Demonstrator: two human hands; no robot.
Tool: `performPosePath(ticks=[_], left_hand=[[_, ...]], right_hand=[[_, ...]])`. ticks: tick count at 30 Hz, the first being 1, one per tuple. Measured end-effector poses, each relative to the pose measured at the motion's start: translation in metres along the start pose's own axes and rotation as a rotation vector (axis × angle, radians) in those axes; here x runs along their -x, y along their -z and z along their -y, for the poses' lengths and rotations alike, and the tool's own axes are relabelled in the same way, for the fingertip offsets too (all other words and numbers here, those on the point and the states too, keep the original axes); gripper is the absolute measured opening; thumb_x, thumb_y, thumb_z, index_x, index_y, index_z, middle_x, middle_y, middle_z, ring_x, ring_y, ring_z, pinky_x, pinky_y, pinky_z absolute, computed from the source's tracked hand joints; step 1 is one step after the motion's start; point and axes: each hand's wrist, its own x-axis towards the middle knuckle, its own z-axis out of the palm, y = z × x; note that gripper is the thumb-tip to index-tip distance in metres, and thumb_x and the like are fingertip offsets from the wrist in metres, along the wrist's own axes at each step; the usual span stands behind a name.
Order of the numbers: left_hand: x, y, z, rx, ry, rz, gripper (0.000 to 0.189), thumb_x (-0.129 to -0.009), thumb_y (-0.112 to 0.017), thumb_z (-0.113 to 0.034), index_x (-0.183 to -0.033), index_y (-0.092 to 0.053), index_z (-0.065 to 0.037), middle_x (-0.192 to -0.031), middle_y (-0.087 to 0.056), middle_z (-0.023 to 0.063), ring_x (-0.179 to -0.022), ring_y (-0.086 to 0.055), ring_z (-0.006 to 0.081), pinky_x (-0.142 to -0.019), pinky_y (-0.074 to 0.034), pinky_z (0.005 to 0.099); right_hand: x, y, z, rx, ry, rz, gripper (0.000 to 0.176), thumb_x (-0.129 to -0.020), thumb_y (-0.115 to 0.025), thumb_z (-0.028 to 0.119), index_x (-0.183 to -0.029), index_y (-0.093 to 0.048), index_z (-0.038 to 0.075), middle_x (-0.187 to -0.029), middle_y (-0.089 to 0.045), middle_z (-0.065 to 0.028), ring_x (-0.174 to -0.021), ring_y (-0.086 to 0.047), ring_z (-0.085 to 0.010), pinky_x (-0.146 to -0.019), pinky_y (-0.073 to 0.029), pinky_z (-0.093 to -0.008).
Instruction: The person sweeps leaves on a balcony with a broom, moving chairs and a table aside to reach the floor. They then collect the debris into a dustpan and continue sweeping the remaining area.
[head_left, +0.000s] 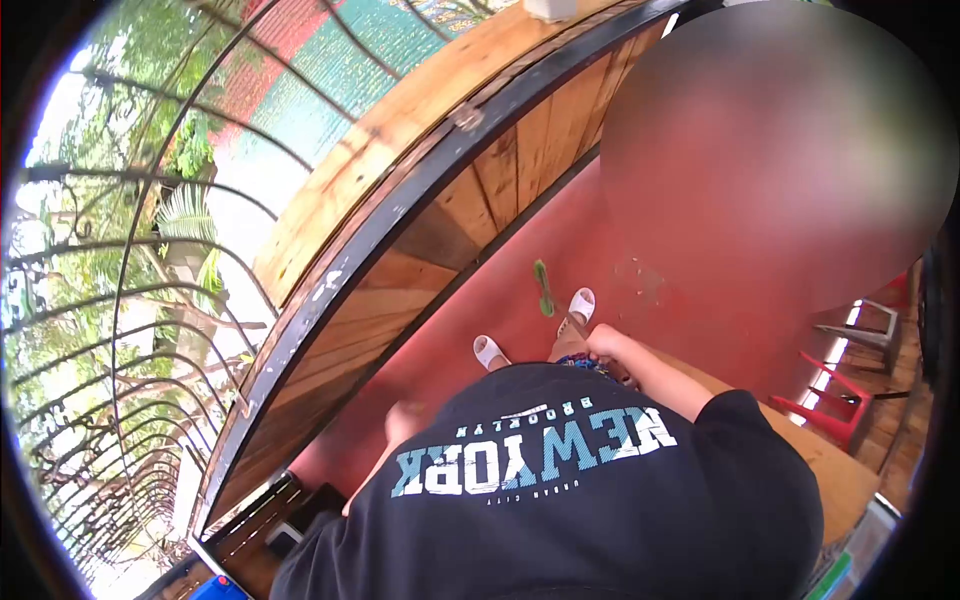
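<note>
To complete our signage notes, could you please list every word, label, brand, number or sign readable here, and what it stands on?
"NEW YORK": front of the black T-shirt, upside down in this view
"BROOKLYN": same shirt, smaller letters
"URBAN CITY": same shirt, tiny letters
Pale strip beside "BROOKLYN": too small to read

Red floor (500,300), slim green object (543,289) lying on it, white-sandalled feet (487,350) nearby
</note>
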Motion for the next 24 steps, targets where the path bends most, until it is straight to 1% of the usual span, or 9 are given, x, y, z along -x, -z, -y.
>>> performPosePath(ticks=[7,10,15,17,18,19,20,21,24], left_hand=[[-0.042,-0.123,-0.426,-0.060,-1.274,0.265,0.013,-0.080,-0.047,-0.006,-0.086,-0.056,0.000,-0.091,-0.055,0.0159,-0.090,-0.051,0.0349,-0.081,-0.041,0.0389],[-0.016,-0.174,-0.565,0.140,-1.559,0.397,0.015,-0.079,-0.049,-0.005,-0.091,-0.057,-0.002,-0.091,-0.055,0.0153,-0.092,-0.052,0.0333,-0.079,-0.043,0.0402],[0.019,-0.155,-0.697,-0.344,-1.823,0.098,0.034,-0.071,-0.052,-0.005,-0.104,-0.059,-0.008,-0.080,-0.060,0.0111,-0.085,-0.058,0.0302,-0.076,-0.046,0.0396],[0.001,-0.118,-0.731,-0.564,-1.855,-0.263,0.017,-0.066,-0.055,-0.012,-0.082,-0.061,-0.011,-0.073,-0.060,0.0103,-0.078,-0.059,0.0273,-0.064,-0.046,0.0395],[-0.008,-0.108,-0.747,-0.830,-1.591,-0.478,0.016,-0.067,-0.054,-0.014,-0.082,-0.061,-0.012,-0.079,-0.060,0.0082,-0.082,-0.057,0.0271,-0.069,-0.044,0.0405],[-0.048,-0.098,-0.752,-0.556,-1.844,-0.674,0.023,-0.070,-0.054,-0.018,-0.090,-0.062,-0.014,-0.094,-0.058,0.0054,-0.095,-0.051,0.0265,-0.078,-0.039,0.0448],[-0.042,-0.067,-0.746,-0.845,-1.732,-0.822,0.032,-0.073,-0.056,-0.025,-0.104,-0.058,-0.018,-0.112,-0.049,0.0028,-0.111,-0.041,0.0242,-0.088,-0.030,0.0502],[-0.046,-0.061,-0.762,-0.942,-1.374,-0.566,0.057,-0.081,-0.050,-0.039,-0.131,-0.035,-0.016,-0.135,-0.028,0.0123,-0.130,-0.015,0.0345,-0.100,-0.021,0.0550],[-0.101,-0.049,-0.759,-0.964,-1.571,-0.658,0.053,-0.079,-0.052,-0.038,-0.126,-0.040,-0.016,-0.134,-0.030,0.0118,-0.123,-0.028,0.0318,-0.097,-0.024,0.0551]], right_hand=[[-0.022,0.047,-0.038,-0.084,0.108,0.149,0.013,-0.066,-0.064,0.007,-0.063,-0.060,-0.005,-0.053,-0.056,-0.0096,-0.045,-0.053,-0.0163,-0.044,-0.043,-0.0324],[-0.030,0.069,-0.055,0.087,0.300,0.180,0.023,-0.073,-0.058,0.020,-0.062,-0.064,0.001,-0.061,-0.062,-0.0128,-0.055,-0.061,-0.0248,-0.053,-0.050,-0.0385],[-0.052,0.092,-0.078,0.072,0.314,0.117,0.028,-0.075,-0.057,0.023,-0.074,-0.064,-0.004,-0.075,-0.064,-0.0188,-0.067,-0.062,-0.0270,-0.066,-0.050,-0.0374],[-0.045,0.098,-0.082,-0.152,0.333,0.016,0.019,-0.070,-0.052,0.005,-0.088,-0.055,-0.002,-0.058,-0.058,-0.0133,-0.044,-0.056,-0.0227,-0.039,-0.043,-0.0378],[-0.079,0.090,-0.098,-0.141,0.403,-0.007,0.026,-0.072,-0.048,0.003,-0.098,-0.048,-0.001,-0.059,-0.058,-0.0145,-0.045,-0.056,-0.0228,-0.038,-0.042,-0.0372],[-0.092,0.093,-0.099,-0.074,0.349,0.038,0.013,-0.069,-0.052,0.008,-0.078,-0.057,0.001,-0.058,-0.060,-0.0132,-0.046,-0.058,-0.0225,-0.042,-0.045,-0.0357],[-0.103,0.096,-0.100,-0.004,0.298,0.084,0.016,-0.066,-0.056,0.014,-0.058,-0.065,0.004,-0.057,-0.062,-0.0118,-0.047,-0.060,-0.0222,-0.046,-0.049,-0.0342],[-0.100,0.107,-0.092,-0.059,0.303,0.175,0.013,-0.073,-0.054,0.006,-0.075,-0.059,-0.005,-0.053,-0.058,-0.0124,-0.046,-0.058,-0.0213,-0.040,-0.045,-0.0346],[-0.102,0.131,-0.072,-0.277,0.259,0.211,0.015,-0.072,-0.061,0.010,-0.064,-0.061,-0.002,-0.053,-0.059,-0.0102,-0.045,-0.058,-0.0198,-0.040,-0.045,-0.0327]])
